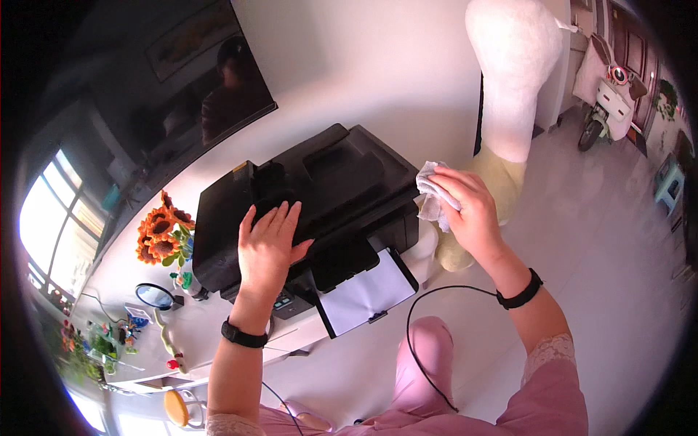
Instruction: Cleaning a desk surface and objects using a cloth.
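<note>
A black printer [338,180] stands on a white cabinet in front of me. My left hand [270,245] rests palm down on the left part of its lid, fingers spread, holding nothing. My right hand [469,210] grips a crumpled pale cloth [433,193] at the printer's right edge. Whether the cloth touches the printer, I cannot tell. Out of the printer's front sticks a paper tray [376,316] with white paper [365,297] in it.
A large dark television [180,82] hangs behind the cabinet [202,338]. Orange crocheted sunflowers [163,231] and a round mirror [155,296] stand left of the printer. Right of it rises a tall white and yellow plush object [510,109]. A black cable [417,349] runs from my right wristband.
</note>
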A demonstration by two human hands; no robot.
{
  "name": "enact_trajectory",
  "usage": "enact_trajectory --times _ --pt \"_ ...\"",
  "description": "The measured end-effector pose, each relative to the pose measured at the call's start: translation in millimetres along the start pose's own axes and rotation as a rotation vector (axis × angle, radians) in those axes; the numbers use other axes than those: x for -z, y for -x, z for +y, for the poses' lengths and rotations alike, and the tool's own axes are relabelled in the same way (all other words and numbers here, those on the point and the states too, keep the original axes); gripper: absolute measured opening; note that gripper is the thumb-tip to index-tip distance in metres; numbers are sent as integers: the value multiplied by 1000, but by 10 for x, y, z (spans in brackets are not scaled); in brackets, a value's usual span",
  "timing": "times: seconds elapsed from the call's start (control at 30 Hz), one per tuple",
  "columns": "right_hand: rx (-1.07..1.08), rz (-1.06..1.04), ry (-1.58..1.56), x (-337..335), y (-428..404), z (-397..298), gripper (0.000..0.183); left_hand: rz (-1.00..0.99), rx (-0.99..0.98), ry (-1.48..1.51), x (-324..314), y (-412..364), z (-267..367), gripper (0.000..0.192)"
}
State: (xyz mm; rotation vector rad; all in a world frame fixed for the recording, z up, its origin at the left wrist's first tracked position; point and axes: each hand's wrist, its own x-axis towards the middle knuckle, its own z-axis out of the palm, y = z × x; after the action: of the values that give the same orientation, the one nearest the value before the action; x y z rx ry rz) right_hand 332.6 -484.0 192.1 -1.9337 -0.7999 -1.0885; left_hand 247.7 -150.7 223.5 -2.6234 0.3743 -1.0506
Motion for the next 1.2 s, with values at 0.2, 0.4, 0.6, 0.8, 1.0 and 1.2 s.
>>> enact_trajectory --times 0.2,0.4,0.6,0.8,1.0,1.2 --pt "12 3 -20 -56 17 20 30 -35 19 102 197 -197 -137 59" --pt "-1 -51 -43 -198 -22 14 33 -98 62 239 407 -468 -278 52" --pt "38 -74 -53 -289 -110 -17 31 -76 6 252 396 -544 -409 50" --pt "195 -268 -75 -467 -40 -176 38 -72 0 232 390 -530 -437 50" --pt "235 -302 78 -436 -2 -76 40 -133 45 231 394 -549 -416 53" --pt "19 -201 204 -58 113 354 45 -62 10 179 288 -324 -240 58"
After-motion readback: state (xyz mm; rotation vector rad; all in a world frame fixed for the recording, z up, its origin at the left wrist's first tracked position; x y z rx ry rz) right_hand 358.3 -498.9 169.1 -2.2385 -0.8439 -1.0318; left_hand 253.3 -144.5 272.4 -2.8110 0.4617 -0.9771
